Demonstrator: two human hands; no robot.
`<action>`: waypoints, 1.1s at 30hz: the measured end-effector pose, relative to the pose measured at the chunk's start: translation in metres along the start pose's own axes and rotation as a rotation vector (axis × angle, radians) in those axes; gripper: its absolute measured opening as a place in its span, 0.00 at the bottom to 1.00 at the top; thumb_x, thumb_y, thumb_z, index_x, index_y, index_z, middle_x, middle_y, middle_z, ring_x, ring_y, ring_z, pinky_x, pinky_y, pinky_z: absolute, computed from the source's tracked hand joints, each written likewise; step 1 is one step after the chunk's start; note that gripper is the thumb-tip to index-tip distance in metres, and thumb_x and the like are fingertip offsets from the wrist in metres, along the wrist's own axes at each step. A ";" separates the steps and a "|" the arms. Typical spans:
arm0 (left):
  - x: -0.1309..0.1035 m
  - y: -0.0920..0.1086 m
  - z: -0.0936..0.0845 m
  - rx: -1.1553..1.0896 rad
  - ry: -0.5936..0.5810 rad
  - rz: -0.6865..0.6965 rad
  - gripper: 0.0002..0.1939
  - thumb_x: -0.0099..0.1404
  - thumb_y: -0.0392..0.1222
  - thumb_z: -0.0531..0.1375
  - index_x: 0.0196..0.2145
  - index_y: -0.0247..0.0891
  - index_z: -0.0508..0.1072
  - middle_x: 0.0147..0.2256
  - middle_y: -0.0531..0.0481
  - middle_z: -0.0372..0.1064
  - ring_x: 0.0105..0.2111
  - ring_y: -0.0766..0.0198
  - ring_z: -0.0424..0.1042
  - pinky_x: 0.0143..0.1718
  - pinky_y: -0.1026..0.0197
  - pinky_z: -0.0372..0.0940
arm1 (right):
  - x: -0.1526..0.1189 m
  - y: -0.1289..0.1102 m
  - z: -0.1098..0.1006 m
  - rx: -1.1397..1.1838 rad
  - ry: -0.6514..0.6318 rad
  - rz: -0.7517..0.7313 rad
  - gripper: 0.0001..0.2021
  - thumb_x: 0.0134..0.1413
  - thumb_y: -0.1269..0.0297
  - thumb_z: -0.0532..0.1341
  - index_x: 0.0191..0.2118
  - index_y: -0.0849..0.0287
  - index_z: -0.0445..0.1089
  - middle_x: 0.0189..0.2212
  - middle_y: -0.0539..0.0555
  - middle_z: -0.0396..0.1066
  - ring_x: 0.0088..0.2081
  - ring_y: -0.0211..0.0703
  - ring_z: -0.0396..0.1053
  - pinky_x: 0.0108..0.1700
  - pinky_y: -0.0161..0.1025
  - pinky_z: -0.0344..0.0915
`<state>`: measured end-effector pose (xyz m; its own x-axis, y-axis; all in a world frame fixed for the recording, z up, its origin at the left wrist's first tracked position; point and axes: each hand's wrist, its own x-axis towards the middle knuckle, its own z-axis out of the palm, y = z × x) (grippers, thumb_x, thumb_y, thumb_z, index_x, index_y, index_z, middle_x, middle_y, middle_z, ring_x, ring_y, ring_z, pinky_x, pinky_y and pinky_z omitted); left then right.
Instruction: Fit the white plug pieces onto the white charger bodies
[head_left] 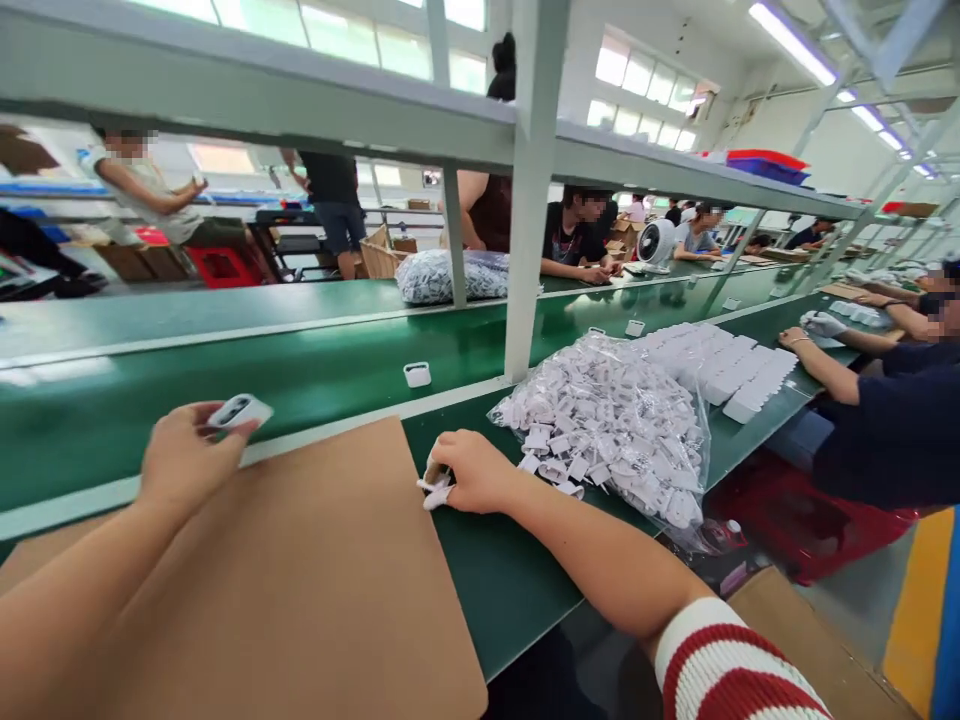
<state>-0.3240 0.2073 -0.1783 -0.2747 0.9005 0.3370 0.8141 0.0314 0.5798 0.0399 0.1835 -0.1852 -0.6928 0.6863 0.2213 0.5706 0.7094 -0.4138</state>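
The left hand [191, 455] pinches a white housing [246, 411], its open end showing, by the near rail of the belt; the right hand [476, 470] has its fingers closed around a small white piece [436, 492], its exact shape hard to make out. The green belt [337, 365] runs beyond brown cardboard [300, 580]. Right of the right hand lies a clear bag of white parts [611, 430]; a white case [417, 375] sits on the belt.

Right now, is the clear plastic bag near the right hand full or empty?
Full, or nearly so: white pieces heap up inside the plastic bag, showing through its film. Whether it is sealed, I cannot tell.
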 end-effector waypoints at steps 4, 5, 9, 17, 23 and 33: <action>-0.071 0.035 0.007 -0.207 -0.197 -0.095 0.33 0.63 0.63 0.64 0.58 0.39 0.69 0.49 0.46 0.78 0.46 0.50 0.78 0.50 0.48 0.74 | 0.001 -0.002 0.006 0.300 0.185 0.023 0.13 0.51 0.65 0.75 0.38 0.58 0.71 0.43 0.51 0.67 0.37 0.36 0.70 0.42 0.37 0.70; -0.087 0.043 0.010 -0.283 -0.231 -0.054 0.34 0.61 0.64 0.65 0.55 0.38 0.71 0.51 0.44 0.77 0.47 0.49 0.77 0.51 0.48 0.73 | 0.002 -0.002 0.006 0.388 0.219 0.049 0.14 0.49 0.66 0.74 0.38 0.57 0.71 0.44 0.51 0.66 0.37 0.36 0.70 0.41 0.37 0.71; -0.133 0.062 0.021 -0.386 -0.306 0.003 0.31 0.61 0.66 0.64 0.51 0.41 0.74 0.50 0.44 0.77 0.47 0.49 0.76 0.53 0.47 0.71 | 0.006 -0.007 0.008 0.695 0.197 0.192 0.29 0.36 0.62 0.78 0.47 0.56 0.71 0.47 0.53 0.70 0.38 0.38 0.73 0.36 0.37 0.74; -0.140 0.055 0.033 -0.374 -0.265 0.078 0.34 0.58 0.67 0.67 0.53 0.40 0.75 0.50 0.42 0.75 0.53 0.45 0.71 0.55 0.45 0.68 | 0.010 -0.015 0.018 0.945 0.030 0.351 0.32 0.21 0.62 0.83 0.41 0.57 0.78 0.34 0.49 0.78 0.33 0.40 0.73 0.37 0.39 0.74; -0.139 0.057 0.031 -0.397 -0.379 0.216 0.25 0.63 0.66 0.64 0.45 0.43 0.80 0.43 0.46 0.78 0.45 0.49 0.73 0.50 0.50 0.67 | 0.013 -0.024 0.020 1.156 0.052 0.398 0.26 0.29 0.59 0.81 0.41 0.55 0.81 0.35 0.49 0.80 0.39 0.44 0.77 0.49 0.47 0.77; -0.142 0.061 0.037 -0.465 -0.397 0.397 0.18 0.66 0.59 0.65 0.38 0.40 0.80 0.34 0.48 0.76 0.37 0.56 0.71 0.41 0.55 0.63 | -0.005 -0.058 0.016 0.428 0.275 -0.026 0.14 0.63 0.63 0.67 0.53 0.51 0.78 0.43 0.53 0.80 0.42 0.43 0.75 0.52 0.46 0.73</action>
<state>-0.2159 0.0972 -0.2185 0.2744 0.8977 0.3447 0.4879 -0.4389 0.7546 0.0036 0.1361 -0.1765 -0.5297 0.7271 0.4368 0.2830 0.6369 -0.7171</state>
